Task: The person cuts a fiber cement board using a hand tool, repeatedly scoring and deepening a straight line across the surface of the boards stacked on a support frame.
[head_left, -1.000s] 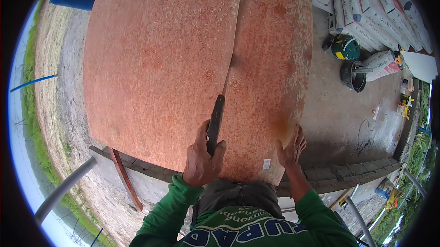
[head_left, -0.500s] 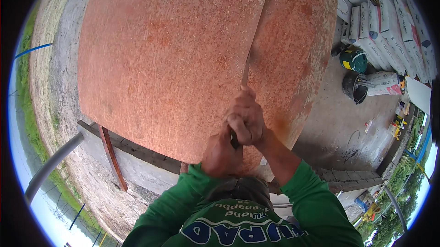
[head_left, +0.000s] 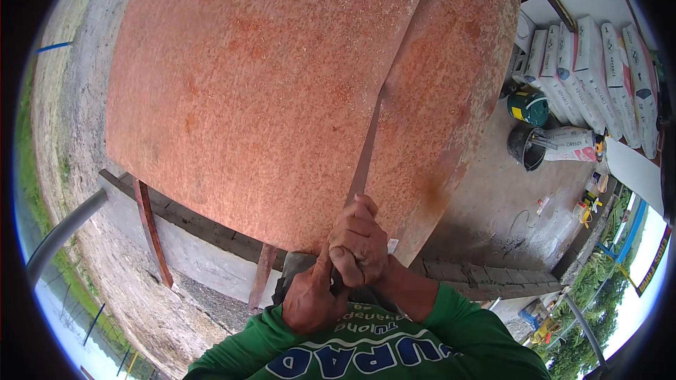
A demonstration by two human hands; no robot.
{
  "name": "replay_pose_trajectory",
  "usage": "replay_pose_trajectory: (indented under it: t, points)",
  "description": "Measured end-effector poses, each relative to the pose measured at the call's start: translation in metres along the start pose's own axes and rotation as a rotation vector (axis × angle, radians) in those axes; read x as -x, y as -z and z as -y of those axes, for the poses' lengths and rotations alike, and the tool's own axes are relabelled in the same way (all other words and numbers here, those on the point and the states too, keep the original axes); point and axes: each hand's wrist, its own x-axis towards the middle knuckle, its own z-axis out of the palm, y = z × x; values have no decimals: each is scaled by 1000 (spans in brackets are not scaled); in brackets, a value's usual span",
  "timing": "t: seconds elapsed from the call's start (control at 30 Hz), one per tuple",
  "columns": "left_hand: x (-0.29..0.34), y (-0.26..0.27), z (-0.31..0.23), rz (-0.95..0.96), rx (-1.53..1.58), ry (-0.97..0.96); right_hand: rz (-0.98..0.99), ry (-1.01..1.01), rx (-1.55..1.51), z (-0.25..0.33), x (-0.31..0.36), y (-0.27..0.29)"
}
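Note:
My right hand (head_left: pixel 359 243) is closed around the handle of a handsaw. Just below it, my left hand (head_left: pixel 313 299) is also wrapped on the handle, most of which the fingers hide. From my knuckles the narrow metal blade of the handsaw (head_left: pixel 365 158) runs forward along the slit in a large reddish plywood sheet (head_left: pixel 246 98). The slit stretches from the blade to the far edge, parting a wide left piece from a narrower right one. Pale sawdust is scattered over the plywood's surface.
Right of the plywood lie stacked white sacks (head_left: pixel 591 63), a green pail (head_left: pixel 528 108) and a black bucket (head_left: pixel 527 147) on a concrete floor. A block wall (head_left: pixel 204 253) runs beneath the sheet's near edge, with wooden braces (head_left: pixel 151 232). Grey pipe (head_left: pixel 67 232) curves at the left.
Both hands have drawn back toward my body with the handsaw. More of the blade now shows in front of my fingers. The view has shifted slightly.

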Motion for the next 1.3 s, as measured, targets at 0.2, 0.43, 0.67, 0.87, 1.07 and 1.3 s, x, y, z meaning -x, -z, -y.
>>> replay_pose_trajectory:
  t: [0.2, 0.43, 0.67, 0.87, 1.07, 1.3]
  points:
    - [-127, -38, 3, -171, -11, -10, -20, -68, -168, -96, -69, 51]
    - [-5, 3, -2, 43, -208, -48, -46, 47, 38, 1, -6, -2]
    - [-93, -22, 19, -95, -111, -79, 36, 168, 130, -83, -48, 34]
    - [-124, -20, 13, -138, -1, -19, -30, 35, 77, -92, -72, 32]
    - [19, -3, 8, 53, -64, -17, 38, 19, 52, 13, 10, -6]
    - [-148, -32, 21, -164, -44, -69, -41, -136, -86, -112, -81, 44]
